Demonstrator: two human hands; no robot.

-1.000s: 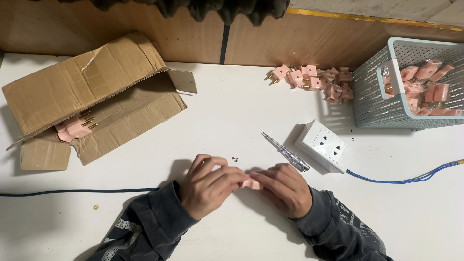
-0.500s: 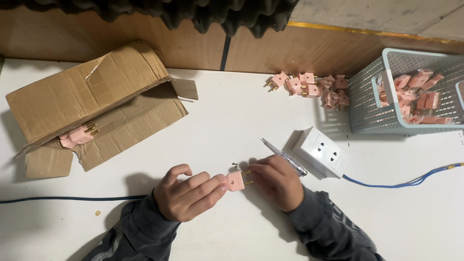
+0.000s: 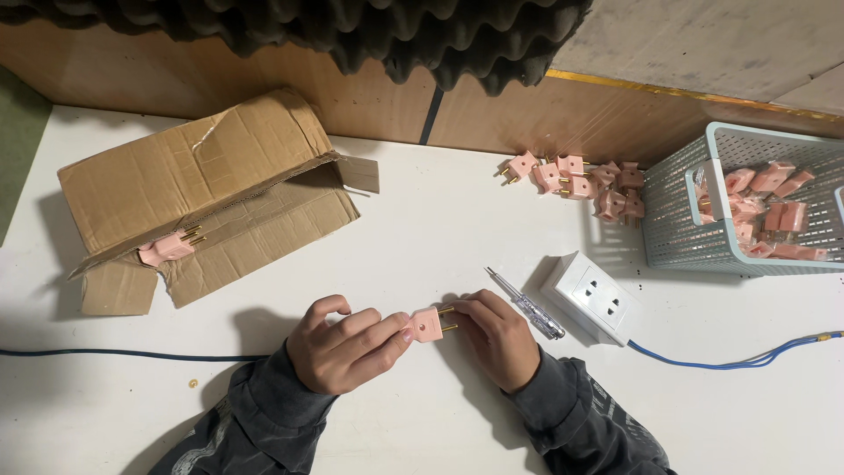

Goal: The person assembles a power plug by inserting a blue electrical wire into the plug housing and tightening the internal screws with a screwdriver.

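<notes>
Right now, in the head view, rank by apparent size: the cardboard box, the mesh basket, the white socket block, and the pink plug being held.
1. cardboard box
2. mesh basket, partly cut off by the frame edge
3. white socket block
4. pink plug

Both hands (image 3: pixel 347 345) (image 3: pixel 497 337) hold pink plug (image 3: pixel 428 325), prongs seemingly rightward

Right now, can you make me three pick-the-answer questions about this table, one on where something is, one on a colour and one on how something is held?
1. Where does the screwdriver lie?
A. inside the basket
B. beside the white socket box
C. on the cardboard

2. What colour is the held plug?
A. pink
B. green
C. black

3. How is it held?
A. by both hands
B. by one hand
C. untouched

Answers: 1 B, it rests on the table just left of the box. 2 A, its body is pink with brass pins. 3 A, the left hand and right hand both pinch it.
</notes>
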